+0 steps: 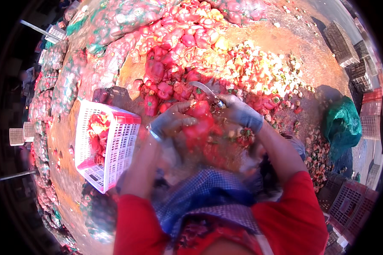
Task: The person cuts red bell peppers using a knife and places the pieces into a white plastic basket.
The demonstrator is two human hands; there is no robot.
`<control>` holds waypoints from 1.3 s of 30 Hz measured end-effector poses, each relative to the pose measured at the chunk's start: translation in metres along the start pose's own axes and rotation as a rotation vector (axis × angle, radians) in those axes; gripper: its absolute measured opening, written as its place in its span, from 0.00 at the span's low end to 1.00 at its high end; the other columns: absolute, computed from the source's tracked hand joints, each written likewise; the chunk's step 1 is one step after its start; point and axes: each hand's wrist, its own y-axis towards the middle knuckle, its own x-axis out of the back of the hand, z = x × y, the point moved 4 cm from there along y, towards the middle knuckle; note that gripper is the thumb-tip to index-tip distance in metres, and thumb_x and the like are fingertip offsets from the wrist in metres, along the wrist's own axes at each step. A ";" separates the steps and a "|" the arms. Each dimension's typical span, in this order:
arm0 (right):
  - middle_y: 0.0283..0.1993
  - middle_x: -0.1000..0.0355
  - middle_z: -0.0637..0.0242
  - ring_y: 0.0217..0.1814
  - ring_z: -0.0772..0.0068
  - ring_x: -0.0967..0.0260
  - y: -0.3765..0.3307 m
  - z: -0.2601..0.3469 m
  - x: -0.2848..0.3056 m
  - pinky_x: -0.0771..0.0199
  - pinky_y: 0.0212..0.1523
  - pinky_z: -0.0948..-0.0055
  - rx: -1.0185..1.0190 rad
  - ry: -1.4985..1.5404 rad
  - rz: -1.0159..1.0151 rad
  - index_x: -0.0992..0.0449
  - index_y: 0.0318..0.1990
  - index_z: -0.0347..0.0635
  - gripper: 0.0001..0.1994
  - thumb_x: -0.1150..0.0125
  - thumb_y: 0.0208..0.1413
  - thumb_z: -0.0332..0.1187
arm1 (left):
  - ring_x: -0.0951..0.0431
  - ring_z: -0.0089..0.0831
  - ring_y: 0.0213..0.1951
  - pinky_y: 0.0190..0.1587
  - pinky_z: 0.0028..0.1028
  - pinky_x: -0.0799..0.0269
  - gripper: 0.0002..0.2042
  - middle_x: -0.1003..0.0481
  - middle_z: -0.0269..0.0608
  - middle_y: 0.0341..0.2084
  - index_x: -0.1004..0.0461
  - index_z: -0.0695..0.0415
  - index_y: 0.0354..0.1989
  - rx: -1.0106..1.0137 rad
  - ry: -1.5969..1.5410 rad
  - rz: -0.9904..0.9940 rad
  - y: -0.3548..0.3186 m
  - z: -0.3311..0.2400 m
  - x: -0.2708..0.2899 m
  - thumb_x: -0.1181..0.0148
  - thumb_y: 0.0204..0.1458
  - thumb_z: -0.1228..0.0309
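My left hand (172,121), in a pale glove, is closed round a red bell pepper (198,109) in front of me. Close to its right, my gloved right hand (238,112) grips a knife with a curved blade (204,88); the blade points up and left, above the pepper. Just beyond both hands lies a heap of red peppers (164,89). Below my hands more red pieces show, blurred. At my left a white plastic crate (123,136) holds red pepper pieces (98,135).
Full mesh sacks (130,19) of peppers lie at the far left. Cut-off stem ends (264,70) are strewn to the right of the heap. A green mesh sack (344,123) stands at the right, with stacked crates (341,42) beyond and more crates (349,202) at lower right.
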 end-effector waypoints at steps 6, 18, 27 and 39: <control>0.34 0.23 0.63 0.36 0.74 0.27 0.001 0.011 -0.009 0.26 0.39 0.67 -0.148 -0.191 0.019 0.23 0.44 0.38 0.13 0.35 0.51 0.29 | 0.24 0.41 0.52 0.55 0.36 0.27 0.22 0.27 0.49 0.53 0.31 0.59 0.57 -0.454 0.436 -0.224 -0.029 -0.040 0.031 0.41 0.51 0.80; 0.29 0.25 0.58 0.30 0.67 0.26 0.009 -0.006 0.024 0.28 0.36 0.65 -0.329 -0.237 -0.391 0.24 0.43 0.38 0.14 0.38 0.51 0.36 | 0.20 0.43 0.42 0.41 0.40 0.21 0.28 0.25 0.52 0.46 0.38 0.63 0.61 0.646 0.146 -1.201 -0.261 -0.043 0.220 0.38 0.53 0.66; 0.33 0.24 0.65 0.35 0.77 0.27 0.036 -0.021 0.015 0.28 0.37 0.74 -0.361 -0.049 -0.456 0.24 0.40 0.35 0.08 0.40 0.57 0.30 | 0.25 0.54 0.51 0.52 0.43 0.29 0.25 0.25 0.62 0.47 0.28 0.61 0.51 0.644 0.825 -0.862 -0.115 0.119 0.193 0.35 0.48 0.58; 0.33 0.29 0.71 0.25 0.87 0.36 0.021 -0.017 -0.001 0.39 0.18 0.85 -0.485 0.075 -0.421 0.27 0.47 0.39 0.14 0.41 0.59 0.37 | 0.25 0.53 0.50 0.50 0.46 0.27 0.38 0.27 0.60 0.48 0.41 0.52 0.61 1.056 0.632 -0.888 -0.018 0.251 0.168 0.30 0.41 0.58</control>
